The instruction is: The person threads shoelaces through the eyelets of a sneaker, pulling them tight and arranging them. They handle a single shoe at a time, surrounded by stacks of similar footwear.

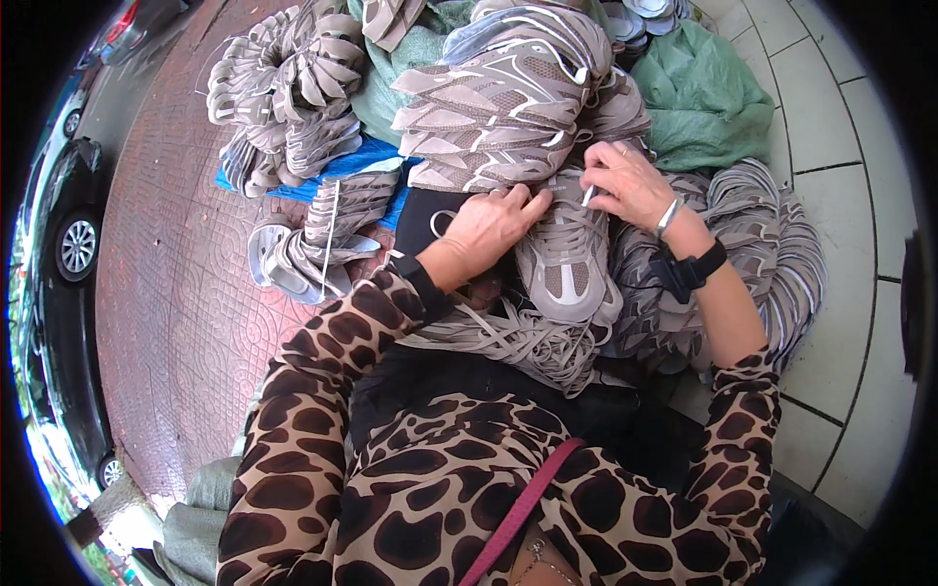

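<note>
A grey-beige shoe upper (563, 259) with a mesh toe lies in front of me, toe toward my body, with laces crossing its front. My left hand (496, 227) is closed on its left edge near the ankle opening. Above the opposite edge, my right hand (630, 184) pinches a short whitish piece (588, 195) that looks like a shoelace end. A pale lace loop (440, 225) sticks out beside my left wrist. Below the toe, a bundle of loose beige shoelaces (528, 347) lies across my lap.
Stacked uppers (498, 117) rise just beyond my hands. More stacks stand at the right (752, 244) and far left (283, 78), some on a blue sheet (399, 210). A green sack (699, 98) sits behind. Red paving (176, 244) borders pale tiles (831, 215); a black car (73, 293) is parked at left.
</note>
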{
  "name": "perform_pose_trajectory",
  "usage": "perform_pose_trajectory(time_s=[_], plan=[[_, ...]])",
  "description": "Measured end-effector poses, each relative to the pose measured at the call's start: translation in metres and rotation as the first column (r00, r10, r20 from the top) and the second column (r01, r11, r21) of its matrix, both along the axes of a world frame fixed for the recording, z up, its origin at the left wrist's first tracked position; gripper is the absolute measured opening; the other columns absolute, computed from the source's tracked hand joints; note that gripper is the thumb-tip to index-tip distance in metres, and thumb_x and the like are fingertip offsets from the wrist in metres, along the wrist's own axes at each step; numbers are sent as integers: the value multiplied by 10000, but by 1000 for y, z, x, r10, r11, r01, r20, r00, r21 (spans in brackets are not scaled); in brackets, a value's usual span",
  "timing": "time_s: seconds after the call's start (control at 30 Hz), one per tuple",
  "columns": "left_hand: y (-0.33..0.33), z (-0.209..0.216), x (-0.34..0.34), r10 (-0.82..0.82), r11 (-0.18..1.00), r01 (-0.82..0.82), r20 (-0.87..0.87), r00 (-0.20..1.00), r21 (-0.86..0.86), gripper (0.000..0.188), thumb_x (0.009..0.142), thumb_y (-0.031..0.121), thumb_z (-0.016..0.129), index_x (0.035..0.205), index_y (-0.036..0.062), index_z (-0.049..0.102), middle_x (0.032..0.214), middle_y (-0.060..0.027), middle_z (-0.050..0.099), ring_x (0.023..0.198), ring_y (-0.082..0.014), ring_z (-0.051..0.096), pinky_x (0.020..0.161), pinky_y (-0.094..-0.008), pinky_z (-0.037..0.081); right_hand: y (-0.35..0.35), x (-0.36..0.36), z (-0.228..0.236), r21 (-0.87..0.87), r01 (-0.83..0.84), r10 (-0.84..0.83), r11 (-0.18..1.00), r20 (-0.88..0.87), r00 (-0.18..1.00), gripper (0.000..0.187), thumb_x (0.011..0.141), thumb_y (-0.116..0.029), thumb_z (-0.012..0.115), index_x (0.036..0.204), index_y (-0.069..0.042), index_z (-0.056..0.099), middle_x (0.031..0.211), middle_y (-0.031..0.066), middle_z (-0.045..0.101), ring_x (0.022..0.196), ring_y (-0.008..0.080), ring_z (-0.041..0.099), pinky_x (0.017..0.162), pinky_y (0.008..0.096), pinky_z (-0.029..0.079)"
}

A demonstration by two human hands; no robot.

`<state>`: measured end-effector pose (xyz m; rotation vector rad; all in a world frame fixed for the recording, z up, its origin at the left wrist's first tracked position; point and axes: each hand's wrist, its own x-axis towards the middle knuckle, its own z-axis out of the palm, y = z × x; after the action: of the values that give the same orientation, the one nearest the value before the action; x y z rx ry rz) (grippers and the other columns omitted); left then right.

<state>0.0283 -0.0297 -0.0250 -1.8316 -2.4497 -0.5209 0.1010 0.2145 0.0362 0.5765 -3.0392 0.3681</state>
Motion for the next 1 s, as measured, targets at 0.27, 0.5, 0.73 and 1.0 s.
perform_pose_trajectory(time_s=[0.27, 0.5, 0.73, 1.0], plan=[[-6, 4, -30, -240, 970, 241, 32, 970, -36, 292, 845, 112, 546, 1135, 82, 522, 1066, -76, 533, 840, -260, 641, 729, -365, 528, 12, -2, -11, -148, -41, 76, 988, 240, 968, 138, 781, -181, 671, 778, -44, 648, 830, 92, 572, 887, 286, 521, 819, 375, 423], [10, 11, -26, -180, 974, 183, 38, 983, -130, 149, 835, 107, 551, 980, 74, 554, 1017, -102, 542, 762, -276, 656, 620, -383, 541, -12, -18, -7, 274, 84, -197, 958, 417, 887, 130, 725, -201, 647, 712, -74, 671, 829, 84, 619, 915, 291, 548, 806, 381, 426], [23, -6, -2, -23, 968, 10, -46, 999, -252, 108, 795, 86, 570, 841, 12, 634, 968, -168, 569, 711, -293, 673, 611, -364, 550, -19, -28, -26, 247, 345, -414, 906, 345, 842, 209, 703, -256, 643, 841, -119, 718, 965, 72, 676, 1005, 334, 555, 901, 529, 410], [37, 9, 10, 196, 918, -149, 92, 976, -368, 164, 814, 114, 585, 887, 6, 684, 1051, -207, 609, 841, -313, 686, 668, -385, 560, -39, -13, -23, -849, 507, -376, 152, 424, 824, 98, 965, -116, 479, 943, -74, 565, 733, 43, 642, 430, 29, 408, 382, 207, 342]])
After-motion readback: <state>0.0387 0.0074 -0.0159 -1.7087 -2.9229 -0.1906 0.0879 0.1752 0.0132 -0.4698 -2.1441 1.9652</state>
